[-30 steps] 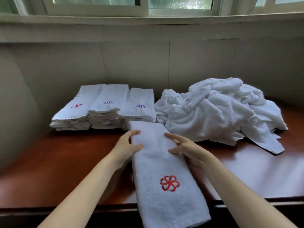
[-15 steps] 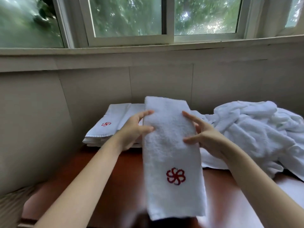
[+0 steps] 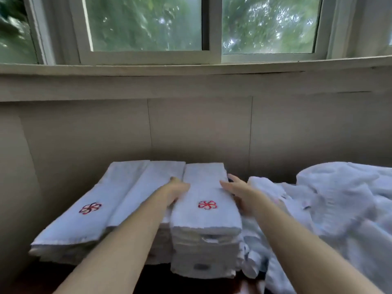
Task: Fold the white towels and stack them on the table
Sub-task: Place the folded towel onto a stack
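A folded white towel (image 3: 204, 187) with a red flower emblem lies on top of the right-hand stack of folded towels (image 3: 203, 257). My left hand (image 3: 177, 188) holds its left edge, thumb on top and fingers hidden under the cloth. My right hand (image 3: 236, 188) holds its right edge the same way. Two more stacks stand beside it: a middle stack (image 3: 148, 187) and a left stack (image 3: 89, 211) whose top towel shows a red emblem. A heap of unfolded white towels (image 3: 339, 200) lies to the right, touching the right-hand stack.
The stacks and heap rest on a dark brown table (image 3: 25, 279) pushed against a beige wall (image 3: 191, 134). A window sill (image 3: 191, 70) and window run above. The image is blurred from head motion.
Both hands lifted the folded towel off the table's front and carried it back onto the right-hand stack. The view tilted up and moved closer to the stacks.
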`<state>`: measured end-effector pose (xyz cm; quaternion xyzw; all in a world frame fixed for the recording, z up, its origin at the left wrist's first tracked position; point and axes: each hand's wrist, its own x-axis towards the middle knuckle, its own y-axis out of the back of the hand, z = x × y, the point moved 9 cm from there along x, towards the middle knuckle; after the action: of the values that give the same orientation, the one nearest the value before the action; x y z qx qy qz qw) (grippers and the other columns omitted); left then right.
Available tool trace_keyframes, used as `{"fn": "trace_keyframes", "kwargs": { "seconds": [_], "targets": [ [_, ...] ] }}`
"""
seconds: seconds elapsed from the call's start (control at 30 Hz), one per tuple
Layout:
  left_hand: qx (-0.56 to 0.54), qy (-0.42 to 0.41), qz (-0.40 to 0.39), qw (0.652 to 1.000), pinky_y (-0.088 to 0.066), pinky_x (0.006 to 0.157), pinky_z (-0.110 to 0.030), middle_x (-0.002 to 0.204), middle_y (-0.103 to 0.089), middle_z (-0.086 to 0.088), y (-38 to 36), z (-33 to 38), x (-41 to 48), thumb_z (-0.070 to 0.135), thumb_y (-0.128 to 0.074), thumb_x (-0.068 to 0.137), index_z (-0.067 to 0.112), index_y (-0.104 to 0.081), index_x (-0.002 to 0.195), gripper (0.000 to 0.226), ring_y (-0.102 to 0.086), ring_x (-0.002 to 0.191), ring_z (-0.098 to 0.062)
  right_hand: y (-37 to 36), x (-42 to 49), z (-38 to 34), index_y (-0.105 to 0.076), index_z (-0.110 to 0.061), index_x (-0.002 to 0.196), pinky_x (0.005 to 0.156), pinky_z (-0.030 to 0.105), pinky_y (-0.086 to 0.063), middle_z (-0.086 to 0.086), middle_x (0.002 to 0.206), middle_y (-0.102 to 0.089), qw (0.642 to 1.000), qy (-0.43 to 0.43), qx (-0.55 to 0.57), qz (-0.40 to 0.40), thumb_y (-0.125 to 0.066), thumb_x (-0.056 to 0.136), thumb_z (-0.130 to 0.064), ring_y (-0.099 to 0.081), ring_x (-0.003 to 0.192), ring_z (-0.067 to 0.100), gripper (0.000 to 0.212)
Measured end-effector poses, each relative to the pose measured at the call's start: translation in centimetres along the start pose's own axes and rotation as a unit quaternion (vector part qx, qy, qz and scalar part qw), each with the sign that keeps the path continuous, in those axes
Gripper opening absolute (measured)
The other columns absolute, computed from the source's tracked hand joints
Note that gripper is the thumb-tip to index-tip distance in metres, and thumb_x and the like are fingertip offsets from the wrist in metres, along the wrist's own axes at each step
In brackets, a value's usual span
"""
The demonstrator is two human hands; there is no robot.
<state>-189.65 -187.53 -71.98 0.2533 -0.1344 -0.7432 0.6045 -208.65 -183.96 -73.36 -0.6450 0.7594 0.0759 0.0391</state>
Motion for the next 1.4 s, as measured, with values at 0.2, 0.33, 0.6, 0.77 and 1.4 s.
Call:
{"fn": "trace_keyframes", "kwargs": {
  "seconds": [0.2, 0.33, 0.6, 0.77, 1.4],
  "targets": [
    [0.201, -0.060, 0.063, 0.976, -0.041, 0.087, -0.027, 0.136, -0.048, -0.016, -1.1, 1.7, 3.6, 0.028, -0.051, 0.094, 0.012, -0.006, 0.151, 0.075, -0.052, 0.114, -0.029, 0.8, 5.6, 0.0, -0.042, -0.014, 0.140, 0.082, 0.033, -0.052, 0.006, 0.120, -0.055, 0.997, 0.067, 0.007, 0.023, -0.056, 0.087, 0.004, -0.062, 0.097, 0.025, 0.058],
    [0.173, -0.117, 0.146, 0.967, -0.039, 0.095, -0.029, 0.143, -0.042, -0.012, 0.3, 2.8, 4.1, 0.016, -0.040, 0.097, 0.021, -0.028, 0.147, 0.052, -0.046, 0.124, -0.032, 0.8, 5.7, -3.1, -0.047, -0.019, 0.139, 0.073, 0.021, -0.048, 0.008, 0.125, -0.052, 0.976, 0.174, -0.080, 0.105, -0.047, 0.081, 0.010, -0.058, 0.101, 0.022, 0.064],
    [0.320, -0.100, 0.042, 0.941, -0.025, 0.111, -0.032, 0.155, -0.021, -0.019, -1.9, 1.7, 3.2, 0.035, -0.029, 0.103, 0.006, -0.024, 0.149, 0.055, -0.023, 0.141, -0.033, -0.9, 7.2, -1.4, -0.040, -0.007, 0.140, 0.097, 0.029, -0.035, 0.014, 0.145, -0.039, 0.894, 0.110, -0.424, 0.097, -0.040, 0.094, -0.009, -0.042, 0.128, 0.031, 0.045],
    [0.455, -0.110, 0.003, 0.884, -0.006, 0.117, -0.046, 0.160, 0.004, -0.008, -4.9, 0.7, -0.9, 0.046, -0.018, 0.100, 0.003, -0.004, 0.151, 0.067, 0.002, 0.147, -0.026, -3.2, 3.8, -0.4, -0.044, -0.009, 0.131, 0.103, 0.042, -0.033, 0.018, 0.138, -0.037, 0.826, 0.102, -0.554, 0.037, -0.031, 0.098, -0.022, -0.031, 0.131, 0.036, 0.037],
    [0.482, -0.304, 0.113, 0.814, -0.020, 0.113, -0.037, 0.154, -0.026, -0.002, -7.9, -0.7, -19.9, 0.034, -0.030, 0.101, 0.026, -0.029, 0.147, 0.047, -0.024, 0.141, -0.017, 5.0, -22.1, 1.3, -0.034, -0.021, 0.146, 0.115, 0.033, -0.021, 0.002, 0.159, -0.012, 0.801, 0.111, -0.586, -0.051, -0.045, 0.098, -0.028, -0.022, 0.144, 0.021, 0.050]
  ]
}}
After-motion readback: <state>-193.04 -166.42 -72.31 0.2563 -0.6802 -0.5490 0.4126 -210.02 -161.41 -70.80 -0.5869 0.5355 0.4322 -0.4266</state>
